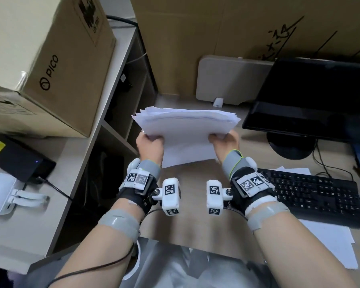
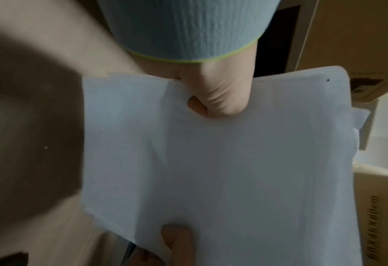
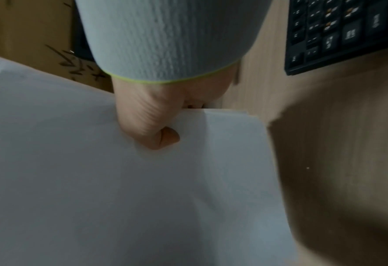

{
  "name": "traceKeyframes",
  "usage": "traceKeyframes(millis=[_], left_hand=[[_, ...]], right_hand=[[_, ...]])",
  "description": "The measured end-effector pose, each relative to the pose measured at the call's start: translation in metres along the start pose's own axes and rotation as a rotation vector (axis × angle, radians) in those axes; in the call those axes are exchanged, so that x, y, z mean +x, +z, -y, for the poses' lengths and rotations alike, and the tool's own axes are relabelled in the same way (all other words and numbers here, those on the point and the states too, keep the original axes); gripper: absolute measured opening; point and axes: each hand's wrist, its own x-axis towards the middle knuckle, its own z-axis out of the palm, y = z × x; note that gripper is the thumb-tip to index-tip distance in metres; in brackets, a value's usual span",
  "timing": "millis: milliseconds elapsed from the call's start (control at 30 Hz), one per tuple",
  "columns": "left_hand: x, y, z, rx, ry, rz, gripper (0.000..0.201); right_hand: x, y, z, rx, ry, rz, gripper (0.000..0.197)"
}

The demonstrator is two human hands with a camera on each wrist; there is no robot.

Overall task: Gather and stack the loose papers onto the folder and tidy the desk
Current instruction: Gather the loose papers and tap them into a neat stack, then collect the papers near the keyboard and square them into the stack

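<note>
Papers [image 1: 186, 129]: head view, I hold the stack off the desk [image 1: 197, 175], left hand [image 1: 151, 145] and right hand [image 1: 224, 142] each gripping a side edge.
Left wrist: thumb clamps the sheets; far edges beyond my grip look ragged.
Right wrist: thumb clamped likewise; I'd tap the edges square, grip loosened slightly.

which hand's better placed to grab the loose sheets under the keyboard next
Right. The right hand grips the paper stack on the side nearest the keyboard and the loose sheets beneath it; the left hand would have to cross over.
</note>
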Motion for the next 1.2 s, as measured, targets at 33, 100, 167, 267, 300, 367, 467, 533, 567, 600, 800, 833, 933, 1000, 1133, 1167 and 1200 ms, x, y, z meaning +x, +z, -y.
traceKeyframes(millis=[33, 100, 167, 267, 300, 367, 467, 533, 567, 600, 800, 833, 933, 1000, 1133, 1167, 1200], left_hand=[[0.001, 0.000, 0.002, -0.011, 0.005, -0.010, 0.014], [0.000, -0.001, 0.012, 0.036, -0.042, 0.004, 0.026], [-0.004, 0.000, 0.025, 0.136, -0.139, 0.030, 0.040], [-0.002, 0.001, 0.033, 0.234, -0.166, 0.043, 0.012], [-0.001, 0.000, 0.032, 0.219, -0.161, 0.026, 0.008], [0.003, -0.004, 0.035, 0.239, -0.160, 0.034, 0.011], [0.006, -0.006, 0.041, 0.317, -0.208, 0.173, 0.030], [0.005, -0.001, 0.041, 0.308, -0.207, 0.218, 0.029], [0.004, 0.000, 0.040, 0.283, -0.175, 0.225, 0.024], [-0.003, 0.003, 0.037, 0.261, -0.152, 0.246, 0.024], [-0.043, 0.042, 0.031, 0.017, -0.274, 0.474, 0.045], [-0.053, 0.049, 0.033, 0.007, -0.324, 0.527, 0.040], [-0.084, 0.069, 0.046, 0.107, -0.419, 0.680, 0.046], [-0.104, 0.087, 0.062, 0.193, -0.434, 0.726, 0.051], [-0.151, 0.123, 0.085, 0.359, -0.411, 0.685, 0.043], [-0.163, 0.132, 0.091, 0.386, -0.408, 0.670, 0.043], [-0.174, 0.140, 0.097, 0.408, -0.402, 0.652, 0.045]], right_hand=[[-0.001, 0.001, 0.000, 0.013, -0.028, -0.011, 0.011], [-0.005, 0.004, -0.008, -0.044, -0.007, 0.018, 0.009], [-0.007, 0.008, -0.026, -0.092, 0.155, 0.055, 0.008], [-0.004, 0.012, -0.029, -0.008, 0.328, 0.106, 0.017], [-0.001, 0.012, -0.031, -0.019, 0.336, 0.094, 0.010], [-0.004, 0.011, -0.025, -0.049, 0.283, 0.103, 0.021], [-0.009, 0.007, -0.029, -0.106, 0.288, 0.106, 0.013], [-0.008, 0.005, -0.031, -0.064, 0.246, 0.088, 0.012], [-0.010, 0.004, -0.029, -0.059, 0.225, 0.079, 0.012], [-0.014, -0.001, -0.029, -0.063, 0.200, 0.058, 0.016], [-0.023, -0.069, -0.041, -0.026, 0.232, -0.095, 0.006], [-0.025, -0.082, -0.045, -0.017, 0.245, -0.116, 0.009], [-0.034, -0.124, -0.062, 0.041, 0.263, -0.183, 0.019], [-0.041, -0.152, -0.078, 0.066, 0.299, -0.209, 0.013], [-0.052, -0.211, -0.117, 0.090, 0.386, -0.244, 0.014], [-0.055, -0.229, -0.133, 0.106, 0.416, -0.275, 0.027], [-0.059, -0.247, -0.147, 0.099, 0.463, -0.313, 0.039]])
